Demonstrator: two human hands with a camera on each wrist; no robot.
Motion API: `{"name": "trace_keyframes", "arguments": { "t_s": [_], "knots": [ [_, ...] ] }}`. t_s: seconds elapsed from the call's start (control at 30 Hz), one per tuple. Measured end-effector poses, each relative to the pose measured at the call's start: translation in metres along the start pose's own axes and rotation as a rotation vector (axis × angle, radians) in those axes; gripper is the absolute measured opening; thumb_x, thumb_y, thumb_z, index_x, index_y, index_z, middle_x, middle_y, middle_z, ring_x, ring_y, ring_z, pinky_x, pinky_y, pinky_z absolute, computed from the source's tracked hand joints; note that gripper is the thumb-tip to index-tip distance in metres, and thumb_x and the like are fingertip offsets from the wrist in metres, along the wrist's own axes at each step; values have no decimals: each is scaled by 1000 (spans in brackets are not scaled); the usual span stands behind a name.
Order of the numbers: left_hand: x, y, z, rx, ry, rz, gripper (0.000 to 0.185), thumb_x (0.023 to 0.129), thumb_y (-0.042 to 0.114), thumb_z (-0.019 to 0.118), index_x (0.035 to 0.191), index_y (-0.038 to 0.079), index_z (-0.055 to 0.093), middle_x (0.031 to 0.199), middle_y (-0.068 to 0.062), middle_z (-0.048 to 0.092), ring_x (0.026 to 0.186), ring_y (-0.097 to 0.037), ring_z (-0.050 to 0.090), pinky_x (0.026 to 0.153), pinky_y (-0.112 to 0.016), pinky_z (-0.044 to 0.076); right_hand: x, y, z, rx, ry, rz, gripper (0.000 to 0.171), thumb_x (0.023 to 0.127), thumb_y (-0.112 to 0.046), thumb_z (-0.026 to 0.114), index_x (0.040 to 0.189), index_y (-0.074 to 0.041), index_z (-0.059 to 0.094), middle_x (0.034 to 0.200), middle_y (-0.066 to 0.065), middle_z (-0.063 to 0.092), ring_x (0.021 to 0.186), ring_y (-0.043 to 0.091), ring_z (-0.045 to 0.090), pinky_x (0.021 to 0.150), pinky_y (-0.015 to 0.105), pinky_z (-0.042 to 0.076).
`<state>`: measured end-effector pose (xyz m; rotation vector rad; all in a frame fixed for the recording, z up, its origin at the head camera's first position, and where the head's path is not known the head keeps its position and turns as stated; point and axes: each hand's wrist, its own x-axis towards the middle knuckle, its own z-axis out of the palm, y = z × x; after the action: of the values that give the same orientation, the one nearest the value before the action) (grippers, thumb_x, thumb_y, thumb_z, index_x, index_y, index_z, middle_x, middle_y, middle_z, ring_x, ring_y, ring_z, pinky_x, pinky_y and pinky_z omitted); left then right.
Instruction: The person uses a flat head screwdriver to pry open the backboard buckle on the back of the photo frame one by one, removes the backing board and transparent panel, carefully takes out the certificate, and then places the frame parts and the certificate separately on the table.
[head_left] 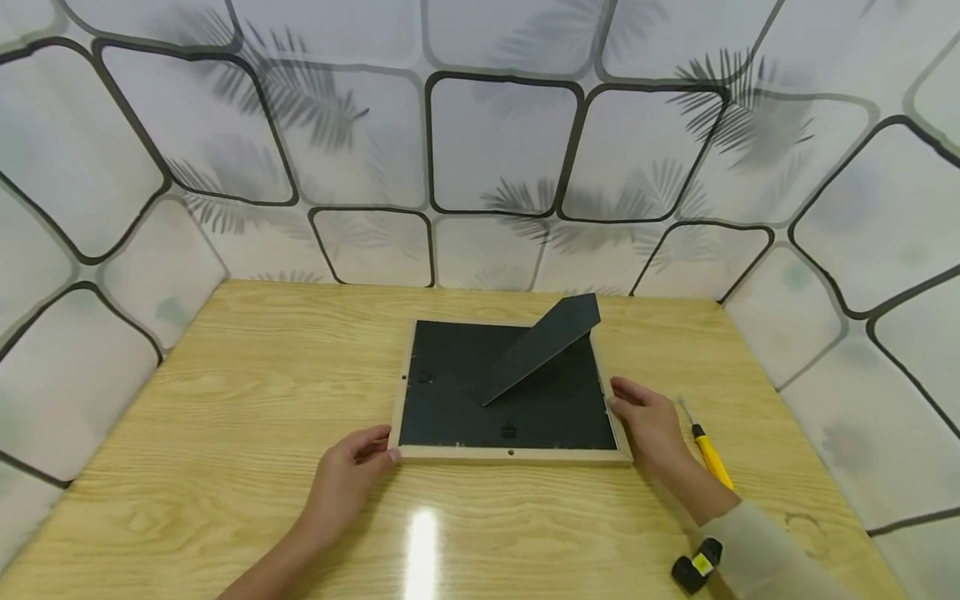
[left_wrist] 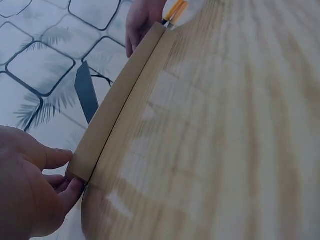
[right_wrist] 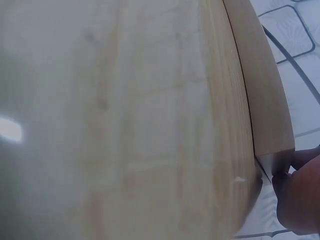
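Note:
A picture frame (head_left: 450,453) lies back side up on the table, with a light wood border and a black backing board. Its black easel stand (head_left: 543,346) is swung out and rises toward the back right. At the near left corner my left hand (head_left: 347,479) grips the frame, thumb on the border and fingers at the side. The left wrist view shows these fingers (left_wrist: 65,192) round the wooden corner. My right hand (head_left: 656,425) holds the frame's right side, and its fingertips are partly hidden by the border in the right wrist view.
A yellow-handled screwdriver (head_left: 712,458) lies right of my right hand. The black wrist camera (head_left: 697,567) sits by the right sleeve. Patterned walls (head_left: 502,142) bound the wooden table (head_left: 262,350) at the back and both sides.

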<state>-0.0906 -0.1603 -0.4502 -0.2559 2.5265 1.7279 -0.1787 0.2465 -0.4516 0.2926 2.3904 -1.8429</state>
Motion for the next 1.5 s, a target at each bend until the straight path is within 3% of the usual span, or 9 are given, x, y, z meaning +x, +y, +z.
{"name": "trace_keyframes", "arguments": {
  "t_s": [0.43, 0.53, 0.67, 0.97, 1.1, 1.2, 1.3, 1.37, 1.5],
  "knots": [
    [39, -9, -18, 43, -38, 36, 41, 99, 21, 66, 138, 8, 62, 133, -13, 66, 123, -25, 61, 92, -19, 52, -38, 4, 3, -118, 3, 27, 52, 104, -20, 58, 152, -5, 44, 156, 14, 43, 144, 27, 41, 91, 1, 42],
    [49, -9, -23, 81, -26, 49, 41, 100, 22, 65, 137, 7, 63, 135, -14, 65, 126, -26, 59, 98, -27, 51, -49, 5, 9, -148, 8, 22, 51, 104, -21, 58, 151, -6, 46, 156, 12, 43, 146, 28, 38, 109, 19, 44],
    [64, -9, -28, 101, -3, 85, 39, 102, 21, 62, 136, 4, 63, 136, -17, 64, 129, -28, 57, 104, -37, 49, -65, 5, 19, -115, 21, 21, 50, 103, -16, 58, 150, -3, 46, 157, 13, 40, 150, 31, 32, 122, 48, 33],
    [94, -8, -28, 77, 22, 100, 36, 103, 20, 59, 135, 4, 64, 138, -17, 63, 133, -29, 54, 108, -42, 47, -95, 7, 38, -148, 79, 89, 53, 101, -19, 60, 150, -5, 46, 158, 12, 38, 152, 34, 27, 124, 58, 23],
    [99, -8, -28, 78, 40, 93, 35, 103, 20, 60, 134, 4, 65, 136, -15, 64, 130, -27, 56, 103, -32, 49, -99, 3, 38, -147, 90, 71, 50, 102, -22, 61, 148, -7, 50, 153, 11, 45, 147, 31, 36, 122, 53, 30],
    [98, -7, -28, 69, 46, 98, 36, 102, 20, 61, 135, 3, 64, 136, -16, 64, 130, -27, 56, 94, -16, 48, -92, -6, 29, -136, 118, 24, 50, 104, -29, 58, 149, -9, 49, 151, 9, 47, 142, 26, 43, 114, 29, 43],
    [95, -5, -27, 59, 51, 124, 38, 102, 18, 61, 136, 1, 62, 137, -18, 63, 130, -29, 56, 88, -7, 45, -78, -20, 17, -118, 174, -61, 53, 104, -35, 57, 150, -10, 48, 152, 7, 47, 141, 23, 45, 99, 6, 44],
    [92, -3, -26, 62, 58, 138, 38, 102, 17, 61, 136, 0, 61, 138, -18, 62, 130, -30, 57, 90, -10, 48, -68, -30, 11, -91, 210, -126, 55, 103, -38, 58, 150, -11, 49, 152, 7, 47, 141, 22, 46, 96, 3, 43],
    [83, -1, -22, 82, 89, 158, 38, 102, 15, 61, 136, -2, 60, 137, -19, 62, 127, -31, 59, 101, -30, 54, -46, -44, 3, -45, 235, -202, 57, 101, -42, 59, 149, -13, 50, 150, 5, 50, 140, 20, 46, 101, 8, 45]
  ]
}}
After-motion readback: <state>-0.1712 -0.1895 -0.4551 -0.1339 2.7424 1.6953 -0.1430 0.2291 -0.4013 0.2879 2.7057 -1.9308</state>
